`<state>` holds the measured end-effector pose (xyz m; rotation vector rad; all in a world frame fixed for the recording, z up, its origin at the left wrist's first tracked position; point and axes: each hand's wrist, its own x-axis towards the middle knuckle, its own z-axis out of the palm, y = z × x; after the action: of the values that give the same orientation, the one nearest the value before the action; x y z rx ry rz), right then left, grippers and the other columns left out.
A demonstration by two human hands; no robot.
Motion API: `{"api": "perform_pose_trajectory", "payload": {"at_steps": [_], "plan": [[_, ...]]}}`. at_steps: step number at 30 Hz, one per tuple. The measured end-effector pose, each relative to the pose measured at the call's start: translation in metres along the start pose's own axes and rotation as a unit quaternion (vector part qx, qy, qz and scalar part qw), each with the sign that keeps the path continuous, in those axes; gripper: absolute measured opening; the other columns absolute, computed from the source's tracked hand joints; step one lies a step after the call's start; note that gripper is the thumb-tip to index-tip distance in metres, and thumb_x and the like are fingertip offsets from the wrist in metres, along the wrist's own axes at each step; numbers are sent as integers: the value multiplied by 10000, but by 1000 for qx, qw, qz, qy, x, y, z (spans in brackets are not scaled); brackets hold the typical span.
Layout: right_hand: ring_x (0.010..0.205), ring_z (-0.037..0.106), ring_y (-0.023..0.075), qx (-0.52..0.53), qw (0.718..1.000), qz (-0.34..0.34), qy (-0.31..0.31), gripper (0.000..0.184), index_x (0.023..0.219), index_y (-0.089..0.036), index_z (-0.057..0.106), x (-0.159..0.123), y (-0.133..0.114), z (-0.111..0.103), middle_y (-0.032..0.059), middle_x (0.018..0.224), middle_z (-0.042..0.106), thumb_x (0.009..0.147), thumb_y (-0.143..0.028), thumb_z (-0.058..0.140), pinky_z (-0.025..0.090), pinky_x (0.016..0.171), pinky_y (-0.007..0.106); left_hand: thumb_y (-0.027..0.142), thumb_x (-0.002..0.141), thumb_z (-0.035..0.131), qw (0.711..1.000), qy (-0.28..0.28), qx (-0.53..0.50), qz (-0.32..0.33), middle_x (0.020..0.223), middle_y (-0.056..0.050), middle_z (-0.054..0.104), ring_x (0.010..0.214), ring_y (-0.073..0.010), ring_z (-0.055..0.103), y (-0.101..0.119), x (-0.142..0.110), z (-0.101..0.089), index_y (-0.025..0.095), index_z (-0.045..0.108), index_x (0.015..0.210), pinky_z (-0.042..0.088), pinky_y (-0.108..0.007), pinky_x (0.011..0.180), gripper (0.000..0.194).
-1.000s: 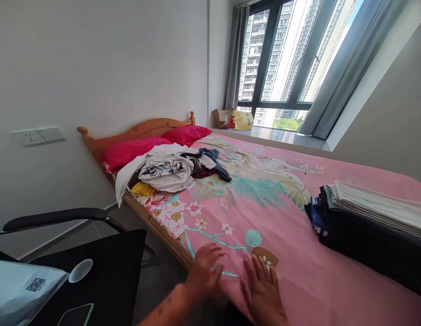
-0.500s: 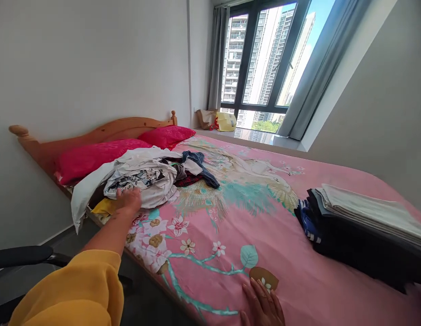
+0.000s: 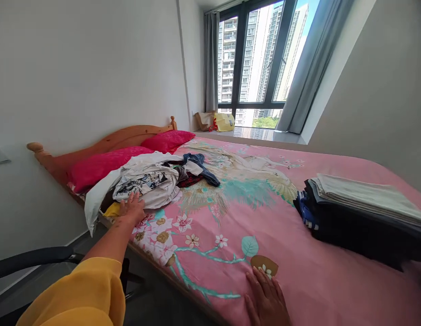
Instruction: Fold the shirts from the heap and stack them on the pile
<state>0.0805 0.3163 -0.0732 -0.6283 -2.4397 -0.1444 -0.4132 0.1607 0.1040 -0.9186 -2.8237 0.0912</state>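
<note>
My left hand point(image 3: 133, 209) lies at the near edge of a heap of clothes, its fingers spread and reaching a white garment with a black print point(image 3: 145, 184). A bit of yellow cloth point(image 3: 112, 209) shows just left of it. Dark blue denim point(image 3: 205, 170) and a dark red piece point(image 3: 190, 181) stick out on the heap's right side. Flat on the pink flowered bedsheet point(image 3: 224, 271), with fingers apart and nothing in them, rests my right hand point(image 3: 267, 296). Its fingertips are beside a printed brown leaf.
A stack of folded clothes point(image 3: 363, 217), black below and light grey on top, sits on the right of the bed. Two red pillows point(image 3: 104, 166) lean by the wooden headboard point(image 3: 125, 136). A black chair armrest point(image 3: 33, 261) is at lower left; bags point(image 3: 224, 122) stand on the windowsill.
The view has shifted slightly, bringing more of the left wall and chair into sight. My left hand's fingers look more spread at the heap's edge; my right hand stays flat on the sheet.
</note>
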Motion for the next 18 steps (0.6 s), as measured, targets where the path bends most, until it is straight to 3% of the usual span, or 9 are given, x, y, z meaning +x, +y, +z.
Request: {"api": "perform_pose_trajectory", "payload": {"at_steps": [3, 7, 10, 12, 15, 17, 18], "plan": [[1198, 469, 278, -1, 1000, 19, -21, 456, 1278, -272, 481, 5, -2, -7, 43, 1320, 525, 844, -411, 486, 244, 1010, 433, 146, 755, 496, 999, 18, 38, -7, 1472, -146, 327, 1380, -299, 170, -4, 20, 5, 117, 587, 1129, 156, -519, 1057, 386], [1233, 433, 270, 3, 997, 38, -63, 462, 1300, -292, 464, 7, -4, -9, 25, 1355, 490, 852, -404, 472, 235, 1028, 425, 112, 781, 423, 1000, 24, -7, 15, 1143, -133, 631, 1186, -318, 452, -7, 45, -8, 56, 644, 916, 271, -502, 998, 265], [1241, 423, 277, 15, 995, 59, -73, 456, 1296, -293, 471, 4, -4, -6, 32, 1357, 486, 849, -379, 474, 234, 1036, 441, 89, 767, 400, 992, 26, -83, 86, 973, -96, 681, 989, -255, 580, 16, 35, -23, 90, 658, 871, 379, -399, 920, 278], [1250, 413, 280, 29, 994, 70, -81, 456, 1295, -289, 475, 3, -6, -5, 39, 1359, 482, 845, -362, 474, 226, 1045, 456, 107, 776, 412, 983, 28, -117, 142, 1012, -72, 671, 970, -204, 589, 51, 7, -25, 138, 654, 922, 417, -301, 870, 284], [1260, 398, 283, 56, 990, 87, -97, 454, 1285, -265, 492, 8, -11, -11, 57, 1361, 478, 838, -342, 476, 216, 1059, 478, 134, 791, 455, 950, 13, -177, 259, 970, -14, 668, 942, -136, 587, 129, -71, -23, 226, 657, 925, 415, -215, 862, 260], [1260, 395, 286, 78, 986, 104, -105, 452, 1270, -245, 509, 13, -15, -21, 71, 1353, 483, 826, -323, 491, 218, 1064, 488, 110, 813, 423, 870, -2, -307, 386, 871, -44, 657, 875, -152, 594, 189, -144, -28, 206, 665, 878, 440, -247, 817, 268], [1254, 401, 287, 88, 984, 114, -104, 448, 1261, -235, 519, 15, -17, -27, 79, 1340, 493, 821, -313, 500, 229, 1062, 488, 116, 828, 414, 832, -6, -365, 418, 855, -49, 653, 853, -153, 594, 217, -184, -33, 203, 667, 862, 448, -256, 800, 270]]}}
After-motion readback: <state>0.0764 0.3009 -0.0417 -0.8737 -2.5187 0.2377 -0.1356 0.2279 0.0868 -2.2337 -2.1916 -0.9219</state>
